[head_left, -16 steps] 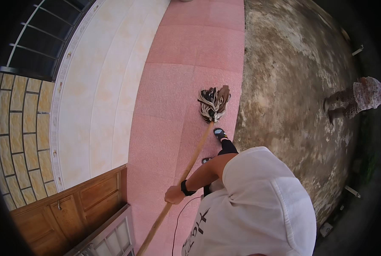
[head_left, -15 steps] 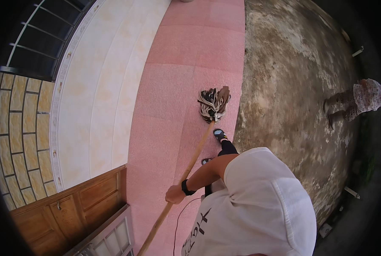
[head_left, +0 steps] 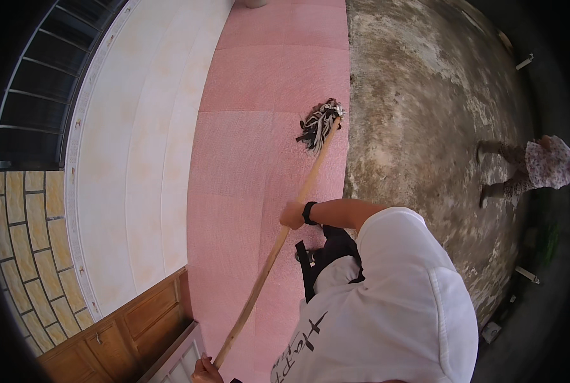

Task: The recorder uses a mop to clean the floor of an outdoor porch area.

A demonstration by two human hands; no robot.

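Fingers of right hand (head_left: 292,215), left hand (head_left: 206,372) clamp long tan wooden pole (head_left: 261,278); black-grey cloth-strip mop head (head_left: 320,125) near right edge of pink floor (head_left: 230,185).

You're wearing a loose white T-shirt (head_left: 393,306) with a short sleeve (head_left: 390,230), black brush-style lettering (head_left: 309,333) across the chest and a raised white seam (head_left: 435,287) running down from the shoulder. Just behind your right hand (head_left: 291,215), a wide black band (head_left: 309,213) circles the wrist. Your trousers (head_left: 339,247) are black, and your dark footwear (head_left: 307,256) shows only partly.
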